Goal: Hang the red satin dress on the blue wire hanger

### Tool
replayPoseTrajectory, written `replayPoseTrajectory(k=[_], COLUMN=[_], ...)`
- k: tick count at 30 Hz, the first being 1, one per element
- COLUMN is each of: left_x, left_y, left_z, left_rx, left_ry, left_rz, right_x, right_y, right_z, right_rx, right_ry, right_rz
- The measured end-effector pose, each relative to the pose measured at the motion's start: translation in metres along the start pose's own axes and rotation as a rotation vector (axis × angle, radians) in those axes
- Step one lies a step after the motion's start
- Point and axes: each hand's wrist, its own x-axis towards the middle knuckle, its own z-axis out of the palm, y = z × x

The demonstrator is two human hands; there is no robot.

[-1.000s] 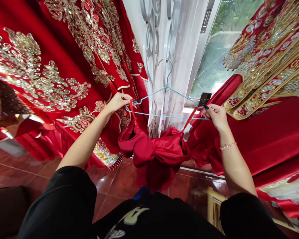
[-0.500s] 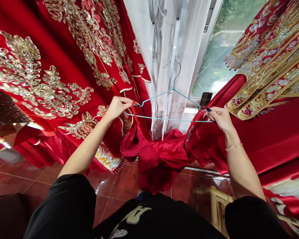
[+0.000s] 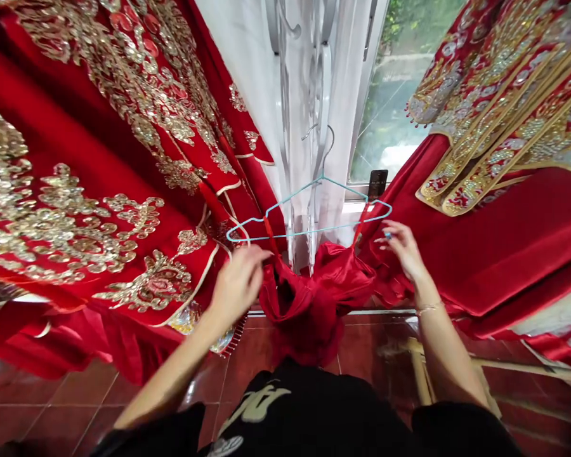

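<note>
Straps (image 3: 270, 235) of red satin garment (image 3: 309, 304) sit on light-blue wire hanger (image 3: 304, 232); garment hangs below. Left hand (image 3: 238, 285) and right hand (image 3: 403, 251) near it, fingers open, holding nothing. Risk: brushed or tilted hanger, strap slips, garment drops to tile floor (image 3: 90, 393).

One camera sits on the person's head. It faces forward and down, so the person's black shirt (image 3: 285, 412) shows at the very bottom, very close. The left hand (image 3: 238, 285) and right hand (image 3: 404, 251) are close too, just past the shirt. The red tile floor (image 3: 85, 393) lies below them, and a window (image 3: 400, 82) is ahead. The edges look bent, so how far off the window is seems hard to tell.
</note>
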Motion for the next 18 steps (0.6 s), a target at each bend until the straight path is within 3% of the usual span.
replayPoseTrajectory(k=[2, 4, 6, 8, 10, 14, 18], left_x=[-0.043, -0.072, -0.087, -0.091, -0.089, -0.084, -0.084], left_y=[-0.008, -0.018, -0.025, -0.024, -0.018, -0.014, -0.028], left_z=[0.037, 0.060, 0.069, 0.065, 0.056, 0.039, 0.030], left_rx=[-0.070, -0.113, -0.085, -0.041, -0.010, 0.103, 0.217], left_ry=[-0.312, -0.606, -0.830, -0.914, -0.841, -0.545, -0.125], left_rz=[-0.076, -0.173, -0.178, -0.114, -0.067, -0.083, -0.169], right_x=[-0.011, -0.015, -0.015, -0.011, -0.008, -0.004, -0.007], right_y=[0.026, 0.047, 0.061, 0.069, 0.072, 0.069, 0.056], right_z=[0.011, 0.024, 0.034, 0.038, 0.033, 0.007, -0.019], right_rx=[-0.207, -0.376, -0.473, -0.536, -0.581, -0.552, -0.384], right_ry=[-0.148, -0.185, -0.124, -0.063, -0.042, -0.069, -0.108], right_rz=[0.185, 0.288, 0.317, 0.333, 0.357, 0.405, 0.435])
